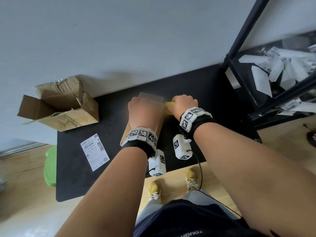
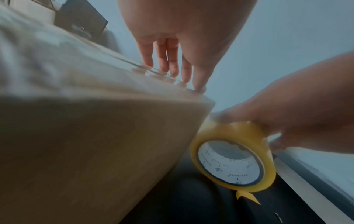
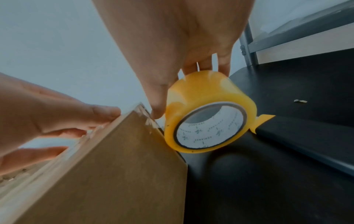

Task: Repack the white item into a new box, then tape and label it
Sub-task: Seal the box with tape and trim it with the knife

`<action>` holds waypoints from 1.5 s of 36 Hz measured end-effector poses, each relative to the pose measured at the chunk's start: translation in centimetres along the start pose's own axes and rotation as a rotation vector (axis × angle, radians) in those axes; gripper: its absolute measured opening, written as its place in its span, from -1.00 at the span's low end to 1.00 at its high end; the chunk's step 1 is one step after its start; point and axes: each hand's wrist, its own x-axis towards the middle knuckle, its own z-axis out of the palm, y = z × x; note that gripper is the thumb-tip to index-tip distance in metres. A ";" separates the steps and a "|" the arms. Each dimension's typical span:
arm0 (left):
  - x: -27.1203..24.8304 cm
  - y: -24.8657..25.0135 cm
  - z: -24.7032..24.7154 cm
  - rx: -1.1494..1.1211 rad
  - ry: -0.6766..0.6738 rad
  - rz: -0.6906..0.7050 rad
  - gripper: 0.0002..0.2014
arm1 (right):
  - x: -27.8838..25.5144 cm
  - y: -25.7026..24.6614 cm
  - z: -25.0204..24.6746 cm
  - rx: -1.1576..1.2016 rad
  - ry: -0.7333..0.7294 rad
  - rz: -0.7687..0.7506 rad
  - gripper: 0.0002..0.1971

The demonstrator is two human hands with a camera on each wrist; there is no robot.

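A closed brown cardboard box (image 1: 154, 124) (image 2: 86, 136) (image 3: 114, 174) stands on the black mat (image 1: 109, 117). A shiny strip of clear tape (image 1: 152, 98) runs over its top to the far edge. My left hand (image 1: 142, 108) (image 2: 184, 81) lies on the box top, its straight fingers pressing down near the far edge. My right hand (image 1: 184, 103) (image 3: 180, 84) grips a yellow tape roll (image 1: 169, 106) (image 2: 233, 157) (image 3: 206, 112) against the box's far right corner. The white item is not visible.
An old torn cardboard box (image 1: 63, 106) sits open at the mat's back left. A white shipping label (image 1: 94, 152) lies flat on the mat to the left of the new box. A black metal rack (image 1: 242, 79) with white parcels (image 1: 282, 72) stands on the right. A green object (image 1: 50, 168) sits beside the mat's left edge.
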 end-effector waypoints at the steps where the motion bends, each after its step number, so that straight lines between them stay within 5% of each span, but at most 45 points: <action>1: 0.0 0.0 0.0 -0.005 -0.003 0.000 -0.71 | -0.1 0.1 -0.1 0.031 0.000 0.003 -0.54; 10: -0.1 1.3 0.7 0.124 0.001 -0.051 -0.44 | -2.2 4.0 -1.5 0.285 0.235 0.145 -0.67; 22: 0.5 2.6 2.3 0.336 0.088 -0.043 -0.41 | -5.4 9.7 1.3 0.280 0.062 0.372 -0.66; 31: 0.4 2.3 3.2 0.337 0.140 -0.020 -0.41 | -5.8 9.7 4.1 0.275 -0.091 0.350 -0.44; 41: 0.5 1.9 3.3 0.345 0.136 -0.023 -0.34 | -5.6 9.0 5.3 0.164 -0.098 0.303 -0.43; 47: 0.2 1.6 3.3 0.367 0.132 -0.006 -0.38 | -5.4 8.6 3.9 0.300 -0.126 0.428 -0.48; 54: 0.2 0.8 2.7 0.347 0.083 0.038 -0.27 | -6.1 8.1 0.1 0.421 0.022 0.370 -0.64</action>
